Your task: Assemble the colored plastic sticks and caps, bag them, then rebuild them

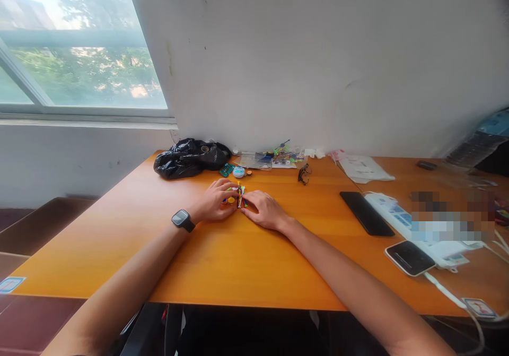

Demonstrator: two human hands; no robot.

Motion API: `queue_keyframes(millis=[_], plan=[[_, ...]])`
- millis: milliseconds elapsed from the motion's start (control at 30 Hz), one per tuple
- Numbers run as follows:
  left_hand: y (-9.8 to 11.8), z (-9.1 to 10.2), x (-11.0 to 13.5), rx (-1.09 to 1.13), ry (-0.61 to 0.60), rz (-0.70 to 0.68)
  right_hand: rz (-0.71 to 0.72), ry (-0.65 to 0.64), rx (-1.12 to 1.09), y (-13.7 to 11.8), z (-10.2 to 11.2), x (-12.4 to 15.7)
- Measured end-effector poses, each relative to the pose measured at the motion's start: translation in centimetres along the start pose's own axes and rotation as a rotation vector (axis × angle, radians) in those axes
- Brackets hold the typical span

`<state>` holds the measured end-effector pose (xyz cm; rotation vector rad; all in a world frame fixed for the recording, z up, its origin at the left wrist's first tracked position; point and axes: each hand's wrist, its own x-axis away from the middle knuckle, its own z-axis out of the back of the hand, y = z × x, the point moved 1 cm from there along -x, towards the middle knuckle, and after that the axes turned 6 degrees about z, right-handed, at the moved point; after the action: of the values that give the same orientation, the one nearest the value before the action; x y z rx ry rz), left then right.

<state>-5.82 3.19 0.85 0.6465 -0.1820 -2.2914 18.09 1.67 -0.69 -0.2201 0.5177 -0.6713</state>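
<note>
Both of my hands rest on the orange table (222, 260), meeting near its middle. My left hand (214, 201), with a dark watch (183, 220) on its wrist, is curled with its fingers pinched on a small multicoloured bundle (240, 195) of thin strands. My right hand (264, 210) lies knuckles up, its fingertips closed on the same bundle from the right. A small yellow piece (230, 200) lies under my left fingers. What the bundle is made of is too small to tell.
A black plastic bag (189, 157) lies at the back by the wall, next to clear trays of small colourful parts (274, 159) and a round white spool (238, 172). Glasses (304, 174), papers (363, 168), two phones (366, 213) (409, 257) and a white power strip (397, 219) lie to the right.
</note>
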Motion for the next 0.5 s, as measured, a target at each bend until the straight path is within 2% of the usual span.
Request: queue_keyframes(millis=[233, 500], plan=[[-0.06, -0.48, -0.11, -0.052, 0.000, -0.008, 0.003, -0.017, 0.020, -0.08, -0.05, -0.04], [0.15, -0.74, -0.23, -0.083, -0.005, -0.041, 0.020, 0.038, 0.063, -0.05, -0.17, -0.09]])
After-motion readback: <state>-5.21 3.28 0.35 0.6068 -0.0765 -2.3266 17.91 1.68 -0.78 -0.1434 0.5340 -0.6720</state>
